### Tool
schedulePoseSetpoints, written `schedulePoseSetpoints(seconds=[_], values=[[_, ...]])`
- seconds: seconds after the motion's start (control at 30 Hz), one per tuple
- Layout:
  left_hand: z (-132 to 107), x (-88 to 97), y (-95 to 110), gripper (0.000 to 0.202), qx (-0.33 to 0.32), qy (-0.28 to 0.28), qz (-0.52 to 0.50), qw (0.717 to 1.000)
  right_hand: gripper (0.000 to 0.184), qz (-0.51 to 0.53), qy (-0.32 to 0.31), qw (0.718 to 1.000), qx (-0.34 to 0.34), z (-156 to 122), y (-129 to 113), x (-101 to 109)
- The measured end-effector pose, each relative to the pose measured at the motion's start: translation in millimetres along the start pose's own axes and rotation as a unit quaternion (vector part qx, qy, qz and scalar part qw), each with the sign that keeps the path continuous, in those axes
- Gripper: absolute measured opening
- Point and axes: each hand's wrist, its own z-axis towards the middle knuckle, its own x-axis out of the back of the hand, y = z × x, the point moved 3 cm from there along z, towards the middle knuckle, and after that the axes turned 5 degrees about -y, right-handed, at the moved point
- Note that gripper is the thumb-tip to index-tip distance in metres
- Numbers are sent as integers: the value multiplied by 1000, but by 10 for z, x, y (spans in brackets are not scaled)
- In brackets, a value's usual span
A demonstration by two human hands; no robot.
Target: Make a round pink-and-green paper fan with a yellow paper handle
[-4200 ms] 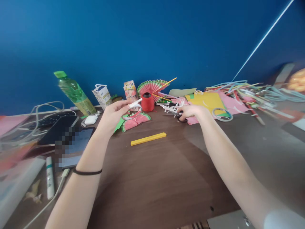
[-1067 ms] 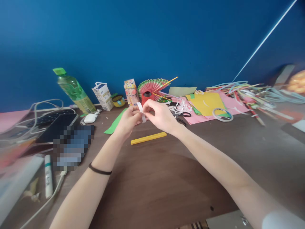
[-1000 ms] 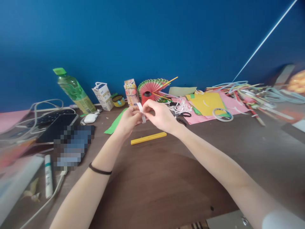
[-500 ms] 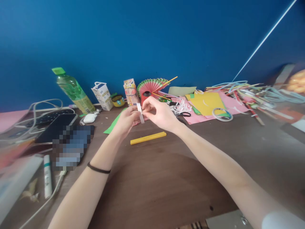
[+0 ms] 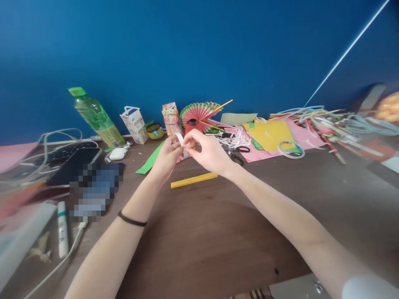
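Observation:
A narrow white strip [image 5: 180,138], tape or paper by its look, is pinched between my two hands over the back middle of the table. My left hand [image 5: 168,157] is closed on it from the left. From the right, the thumb and forefinger of my right hand [image 5: 208,149] meet at the strip, partly hiding it. Nearer to me lies a yellow folded paper bar [image 5: 193,180]. Green paper [image 5: 150,159] sticks out beside my left hand. Behind my right hand stand a red roll [image 5: 192,124] and a red and green paper fan [image 5: 196,113].
Black scissors [image 5: 237,157] and white scraps [image 5: 238,139] lie right of my hands, beside yellow paper [image 5: 271,135] and a tape roll [image 5: 291,149]. Left are a green bottle [image 5: 99,120], a carton [image 5: 134,125], a phone [image 5: 98,191] and a marker [image 5: 62,230].
The white strip has tilted and curved, and less of it shows. My right fingers have shifted slightly left and closer to my left fingers.

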Motion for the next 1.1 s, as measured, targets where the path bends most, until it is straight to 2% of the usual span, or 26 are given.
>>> schedulePoseSetpoints(seconds=[0.1,0.23,0.4,0.6,0.87,1.0,1.1], values=[[-8,10,-6,46,3,11,8,1000,13,-16,-11,1000,5,-5,-18,0],[-19,13,10,44,17,12,26,999,11,19,-10,1000,17,-2,7,18],[-13,-22,30,29,32,-42,-15,999,13,70,38,997,2,11,77,69],[2,-42,22,19,45,-69,-59,995,20,102,49,994,8,31,131,143],[7,-34,18,11,28,-96,-26,995,20,244,26,968,-45,75,235,128],[9,-34,21,12,35,-102,-43,993,22,287,23,956,-49,85,305,115],[5,-32,24,18,50,-112,-71,990,21,352,11,935,-49,96,352,107]])
